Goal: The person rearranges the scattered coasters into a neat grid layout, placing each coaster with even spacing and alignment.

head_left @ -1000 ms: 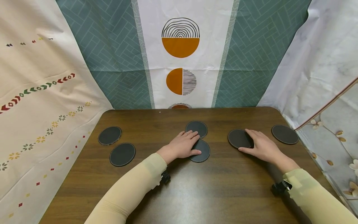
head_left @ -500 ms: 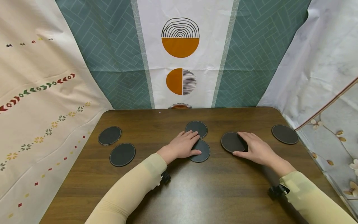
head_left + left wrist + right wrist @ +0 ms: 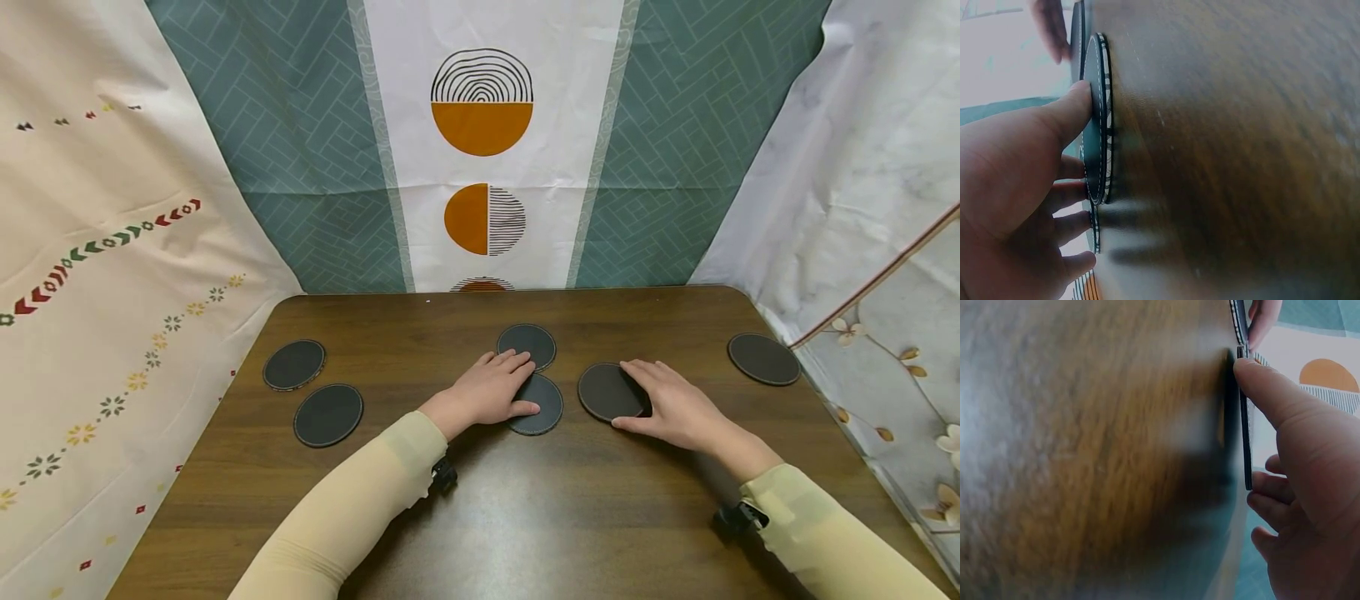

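My right hand [image 3: 675,406] holds a round black coaster [image 3: 606,390] by its right side, thumb at the near edge and fingers at the far edge. In the right wrist view this coaster [image 3: 1245,431] shows edge-on, a little off the table with its shadow beside it. At the middle, my left hand [image 3: 489,392] rests over two more black coasters. Its thumb lies on the nearer coaster [image 3: 546,400], and its fingertips reach the edge of the farther coaster [image 3: 528,337]. White stitching and a patterned rim show on the nearer coaster in the left wrist view.
Two black coasters lie at the left of the brown wooden table [image 3: 480,517]: a farther coaster [image 3: 294,365] and a nearer coaster [image 3: 328,415]. Another coaster [image 3: 765,359] lies by the right edge. Patterned cloths [image 3: 315,167] hang behind and at both sides.
My right hand has moved left and slightly nearer with its coaster, bringing it close to the middle pair. The left hand has stayed in place.
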### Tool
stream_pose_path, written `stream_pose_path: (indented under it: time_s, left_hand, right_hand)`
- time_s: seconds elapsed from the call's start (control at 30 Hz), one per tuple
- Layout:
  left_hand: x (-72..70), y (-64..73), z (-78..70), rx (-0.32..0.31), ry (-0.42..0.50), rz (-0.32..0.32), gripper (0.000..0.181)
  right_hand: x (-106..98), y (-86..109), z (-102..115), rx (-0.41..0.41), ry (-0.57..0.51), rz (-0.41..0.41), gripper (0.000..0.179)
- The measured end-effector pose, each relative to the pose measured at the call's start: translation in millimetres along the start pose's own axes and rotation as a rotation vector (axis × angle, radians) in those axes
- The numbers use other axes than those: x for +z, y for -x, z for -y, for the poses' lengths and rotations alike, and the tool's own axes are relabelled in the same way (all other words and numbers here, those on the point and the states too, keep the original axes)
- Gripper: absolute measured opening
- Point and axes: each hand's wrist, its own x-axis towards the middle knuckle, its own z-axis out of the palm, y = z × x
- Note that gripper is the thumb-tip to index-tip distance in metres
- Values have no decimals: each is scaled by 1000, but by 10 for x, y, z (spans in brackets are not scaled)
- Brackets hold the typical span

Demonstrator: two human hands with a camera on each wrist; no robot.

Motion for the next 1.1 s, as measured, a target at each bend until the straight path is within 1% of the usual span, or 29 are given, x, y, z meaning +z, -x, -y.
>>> stream_pose_path:
  time_s: [0.63,0.9,1.1]
  left_hand:
    - [-12,4,15,9,13,10,83]
    - [25,-12,13,3,7,4,83]
    - [21,-5,2,1,12,5,83]
  right_hand:
    - [75,-14,136,-43,-5,-4,99]
    - [103,-22,150,-65,-2,5,97]
    - [112,-24,163,-72,9,7,98]
